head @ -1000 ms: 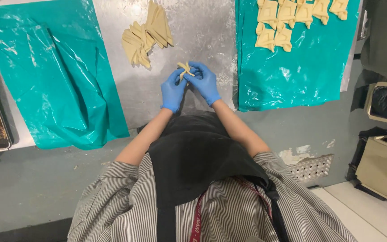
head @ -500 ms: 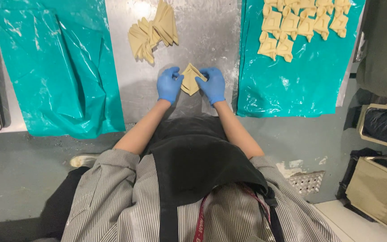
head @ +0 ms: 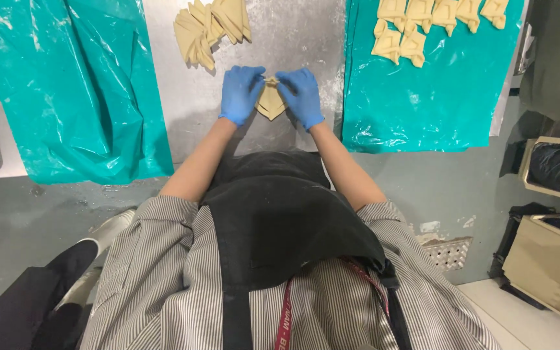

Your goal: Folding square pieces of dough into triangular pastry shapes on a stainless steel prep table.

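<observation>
There, dough piece [head: 270,104] between both hands

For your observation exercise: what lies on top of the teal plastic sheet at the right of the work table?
On the teal plastic sheet, folded dough pieces lie in rows at its far edge; the rest is bare. What lies beneath the sheet is covered.

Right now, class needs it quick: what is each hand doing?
Left hand: gloved, fingers pinching the top of the dough piece on the metal table.
Right hand: gloved, pinching the same dough piece from the other side.
</observation>
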